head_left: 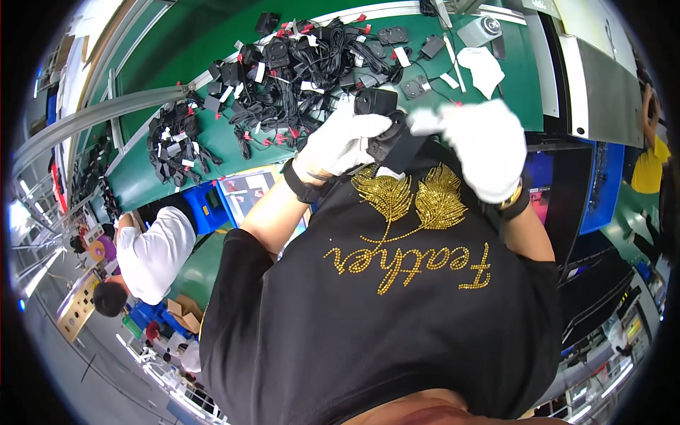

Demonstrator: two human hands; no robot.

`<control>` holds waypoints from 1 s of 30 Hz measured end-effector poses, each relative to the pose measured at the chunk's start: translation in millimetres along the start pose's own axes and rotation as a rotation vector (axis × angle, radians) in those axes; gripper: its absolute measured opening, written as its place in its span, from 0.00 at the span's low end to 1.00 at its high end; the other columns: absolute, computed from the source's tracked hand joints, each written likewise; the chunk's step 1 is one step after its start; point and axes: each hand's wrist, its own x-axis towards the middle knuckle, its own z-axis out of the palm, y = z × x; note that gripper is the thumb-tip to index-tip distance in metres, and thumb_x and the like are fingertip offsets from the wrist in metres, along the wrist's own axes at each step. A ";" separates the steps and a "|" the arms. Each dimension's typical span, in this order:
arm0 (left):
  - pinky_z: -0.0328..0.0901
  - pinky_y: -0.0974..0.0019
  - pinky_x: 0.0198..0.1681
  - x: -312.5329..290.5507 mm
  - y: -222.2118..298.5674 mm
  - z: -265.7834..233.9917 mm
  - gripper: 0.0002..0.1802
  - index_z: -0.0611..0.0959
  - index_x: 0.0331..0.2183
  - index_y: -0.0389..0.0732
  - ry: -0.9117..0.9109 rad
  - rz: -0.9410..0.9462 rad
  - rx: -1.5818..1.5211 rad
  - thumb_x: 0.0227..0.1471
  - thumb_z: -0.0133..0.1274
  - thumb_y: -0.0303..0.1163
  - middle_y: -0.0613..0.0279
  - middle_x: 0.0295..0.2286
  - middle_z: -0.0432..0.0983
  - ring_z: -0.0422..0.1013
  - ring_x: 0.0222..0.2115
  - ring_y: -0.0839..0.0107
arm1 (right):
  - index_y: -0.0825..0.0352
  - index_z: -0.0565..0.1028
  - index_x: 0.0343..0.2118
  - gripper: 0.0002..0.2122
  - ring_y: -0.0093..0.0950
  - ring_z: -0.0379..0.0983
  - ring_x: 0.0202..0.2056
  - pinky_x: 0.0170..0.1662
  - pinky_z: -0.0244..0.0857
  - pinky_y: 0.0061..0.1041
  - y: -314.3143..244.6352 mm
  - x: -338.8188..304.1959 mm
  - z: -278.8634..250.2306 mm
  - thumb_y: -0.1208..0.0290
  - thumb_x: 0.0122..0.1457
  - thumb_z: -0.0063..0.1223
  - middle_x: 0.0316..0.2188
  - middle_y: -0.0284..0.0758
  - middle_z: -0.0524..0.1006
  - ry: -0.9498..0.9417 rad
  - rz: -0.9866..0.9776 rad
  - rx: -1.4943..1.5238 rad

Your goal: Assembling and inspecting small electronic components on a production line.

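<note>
Black shirt [397, 312], gloved hands gripping black adapter [379, 106]

We cannot see the underside of the black device [379, 117]: the left hand [340, 142] and right hand [478, 142] cover much of it. Gloves hide their fingers [368, 127]. The far cable heap [297, 71] is too tangled to separate. A co-worker [145, 258] at left is partly cut off by the worktop [142, 177].
</note>
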 end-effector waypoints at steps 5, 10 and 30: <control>0.71 0.65 0.39 -1.8 -2.1 10.5 0.19 0.71 0.42 0.35 0.076 0.079 0.038 0.45 0.53 0.18 0.59 0.37 0.73 0.73 0.34 0.71 | 0.64 0.78 0.36 0.12 0.26 0.66 0.18 0.23 0.61 0.24 29.9 -0.9 5.4 0.78 0.47 0.51 0.24 0.30 0.76 0.047 -0.046 -0.220; 0.70 0.67 0.40 7.1 -3.6 0.4 0.20 0.71 0.43 0.36 0.065 0.149 0.067 0.45 0.54 0.19 0.60 0.37 0.73 0.73 0.36 0.71 | 0.66 0.78 0.34 0.08 0.27 0.74 0.26 0.28 0.66 0.25 -9.4 5.1 -5.0 0.79 0.51 0.52 0.25 0.32 0.78 -0.339 -0.130 -0.409; 0.70 0.66 0.39 3.6 -7.8 13.0 0.26 0.69 0.46 0.40 0.260 0.499 0.303 0.43 0.56 0.19 0.58 0.40 0.70 0.71 0.38 0.68 | 0.66 0.77 0.33 0.06 0.21 0.67 0.19 0.22 0.59 0.20 -21.5 -7.7 -10.1 0.77 0.51 0.52 0.18 0.30 0.70 -0.039 0.232 -0.054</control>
